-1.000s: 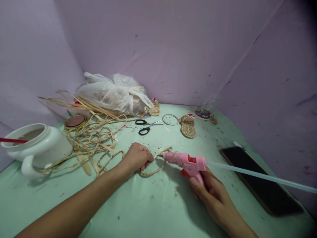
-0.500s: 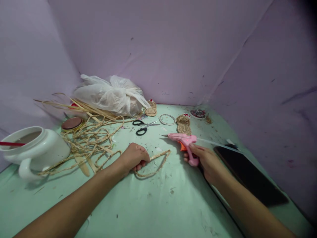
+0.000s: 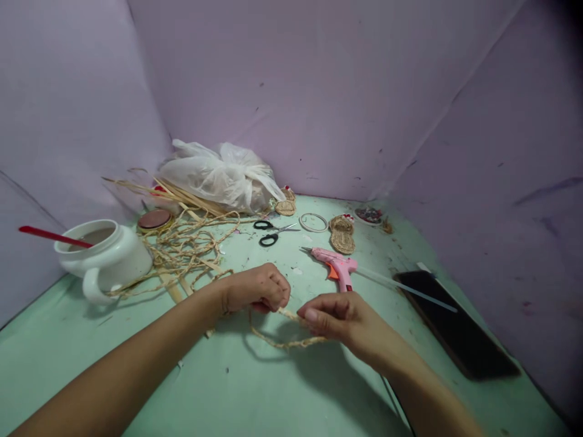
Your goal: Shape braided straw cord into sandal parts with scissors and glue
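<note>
On the tabletop (image 3: 255,400), the glue gun (image 3: 337,261) is now released. The left hand (image 3: 259,288) and right hand (image 3: 341,320) both grip the braided cord (image 3: 291,345), sharing its handling.

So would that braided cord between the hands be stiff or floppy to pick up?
Probably floppy: the braided cord curves in a loose loop by the left hand and right hand. It looks thin, so likely light. Its knobbly plaiting suggests it won't be slippery.
</note>
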Demonstrator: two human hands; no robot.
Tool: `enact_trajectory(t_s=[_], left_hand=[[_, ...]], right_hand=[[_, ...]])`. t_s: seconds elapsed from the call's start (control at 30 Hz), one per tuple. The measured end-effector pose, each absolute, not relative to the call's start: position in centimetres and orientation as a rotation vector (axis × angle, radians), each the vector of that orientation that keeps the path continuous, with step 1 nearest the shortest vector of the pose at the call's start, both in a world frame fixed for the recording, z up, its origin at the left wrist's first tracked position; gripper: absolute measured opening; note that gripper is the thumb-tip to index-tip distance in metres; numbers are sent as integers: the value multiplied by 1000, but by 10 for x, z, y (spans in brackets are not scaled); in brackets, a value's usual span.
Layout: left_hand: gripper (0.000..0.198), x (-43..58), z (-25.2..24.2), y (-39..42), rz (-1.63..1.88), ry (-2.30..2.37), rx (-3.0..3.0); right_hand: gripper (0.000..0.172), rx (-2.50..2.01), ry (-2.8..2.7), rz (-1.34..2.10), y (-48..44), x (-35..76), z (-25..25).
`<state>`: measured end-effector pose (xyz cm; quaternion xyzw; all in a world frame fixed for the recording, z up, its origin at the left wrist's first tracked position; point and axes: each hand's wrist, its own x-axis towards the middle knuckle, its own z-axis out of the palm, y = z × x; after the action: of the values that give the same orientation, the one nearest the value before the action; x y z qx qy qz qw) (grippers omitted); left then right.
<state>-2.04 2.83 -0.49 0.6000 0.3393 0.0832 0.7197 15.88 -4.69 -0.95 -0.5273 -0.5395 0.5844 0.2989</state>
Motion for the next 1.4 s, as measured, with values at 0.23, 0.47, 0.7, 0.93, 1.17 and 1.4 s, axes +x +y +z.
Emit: enact_trajectory(t_s=[0.23,0.47,0.7,0.93,1.17,1.4], left_hand=[[4,-21,-12,35,283,793,1359],[15,-14,-14,31,323,973,1521],[23,-15,-8,101,492,1478,1946],[32,10,-20,145,181,1624,2155],[29,4,4,132,241,1487,2104],[18,-26,14,54,832,1344,1774]], right_hand=[[34,-1366,-1191,1711,-53,151,-23],[33,-1328,-977,1729,-52,142,-36],[25,-1394,-754,1572,-48,146,-39],[25,-1347,-618,1532,-43,147,-44],[22,-1322,-566,1519,-40,150,-44],[28,-1317,-529,1481,-42,145,-47]])
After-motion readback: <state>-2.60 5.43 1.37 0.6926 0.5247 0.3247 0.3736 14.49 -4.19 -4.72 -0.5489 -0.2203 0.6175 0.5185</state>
